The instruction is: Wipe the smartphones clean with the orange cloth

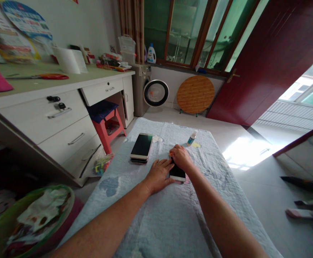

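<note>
Phone [177, 174] lies flat, screen up, on the blue cloth [172, 222], about halfway along the cloth and a little right of its middle line. The left hand [159, 175] rests palm down on the cloth with its fingers stretched out and held close together, the tips touching the phone's left edge. The right hand [181, 157] is curled over the end of the phone that points toward the cloth's far edge. Its fingers are bent under, and a speck of orange shows at the knuckles, but I cannot tell whether they pinch anything.

The work in hand looks like something done at that covered end while the other hand steadies the phone. To do it well, I would keep the left fingertips firm against the edge so the phone does not slide on the soft cloth, and press lightly with the right hand, since the padding gives under weight.

The phone has a dark, glossy screen with a white border at its near end, and a trace of pink shows at its near right corner. A second phone [141, 147] lies nearer the cloth's left edge, and a small bottle [191, 138] stands toward the cloth's far end.
</note>
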### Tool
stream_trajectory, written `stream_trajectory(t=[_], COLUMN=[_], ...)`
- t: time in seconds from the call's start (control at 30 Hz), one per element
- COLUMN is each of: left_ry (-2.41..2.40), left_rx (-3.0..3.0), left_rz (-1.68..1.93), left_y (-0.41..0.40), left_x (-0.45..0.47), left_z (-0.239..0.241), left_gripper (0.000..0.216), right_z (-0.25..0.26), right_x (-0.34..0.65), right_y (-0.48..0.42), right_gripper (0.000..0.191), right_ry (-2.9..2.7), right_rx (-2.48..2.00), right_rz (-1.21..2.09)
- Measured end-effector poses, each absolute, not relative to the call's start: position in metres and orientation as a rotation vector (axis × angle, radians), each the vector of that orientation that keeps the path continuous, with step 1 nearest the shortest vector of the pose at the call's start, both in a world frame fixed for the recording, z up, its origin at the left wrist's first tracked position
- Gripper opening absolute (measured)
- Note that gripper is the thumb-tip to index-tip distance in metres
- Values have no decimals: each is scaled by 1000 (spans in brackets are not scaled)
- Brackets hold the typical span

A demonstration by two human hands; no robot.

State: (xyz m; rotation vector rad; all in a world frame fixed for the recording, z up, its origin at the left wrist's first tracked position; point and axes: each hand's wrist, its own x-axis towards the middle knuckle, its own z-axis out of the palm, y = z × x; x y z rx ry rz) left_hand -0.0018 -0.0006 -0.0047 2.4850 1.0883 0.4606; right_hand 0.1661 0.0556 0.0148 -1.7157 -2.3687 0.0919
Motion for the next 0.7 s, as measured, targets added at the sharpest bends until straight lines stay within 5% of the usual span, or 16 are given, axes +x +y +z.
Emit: stream_trajectory(t=[0.7], left_ry=[1138], left_rx=[2513], left_rz=[445], left_y=[-2], left_x=[0], left_z=[-14], left_gripper=[57], right_z=[26], right_x=[163], right_y=[92], right_gripper=[29], right_ry=[-2439], right_rx=[-1999], right_rz=[188])
